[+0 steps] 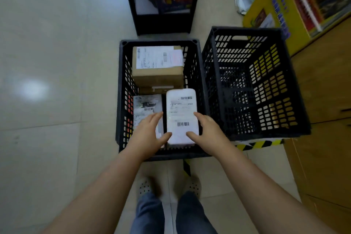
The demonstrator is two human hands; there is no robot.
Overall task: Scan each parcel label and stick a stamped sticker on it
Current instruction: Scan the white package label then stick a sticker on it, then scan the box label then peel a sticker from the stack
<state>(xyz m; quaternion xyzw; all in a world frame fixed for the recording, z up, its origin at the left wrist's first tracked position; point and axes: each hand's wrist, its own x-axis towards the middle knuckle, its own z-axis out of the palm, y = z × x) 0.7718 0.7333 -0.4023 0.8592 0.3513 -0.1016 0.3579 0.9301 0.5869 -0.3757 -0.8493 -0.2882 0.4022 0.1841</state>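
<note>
A black slatted crate (121, 89) on the floor holds three parcels. A white padded parcel (182, 108) with two barcodes lies at the crate's near right. My left hand (150, 135) and my right hand (206, 131) hold it from either side, thumbs on its near end and fingers along its long edges. A grey plastic-wrapped parcel (147, 104) lies to its left, partly under my left hand. A brown cardboard box (158, 66) with a white label sits at the far end. No scanner or sticker is in view.
A second black crate (252, 85), with nothing inside, stands just right of the first. A black-framed stand (161, 2) is beyond the crates, a yellow display box (281, 17) at the far right, wooden cabinets (322, 119) along the right. Pale tile floor spreads left.
</note>
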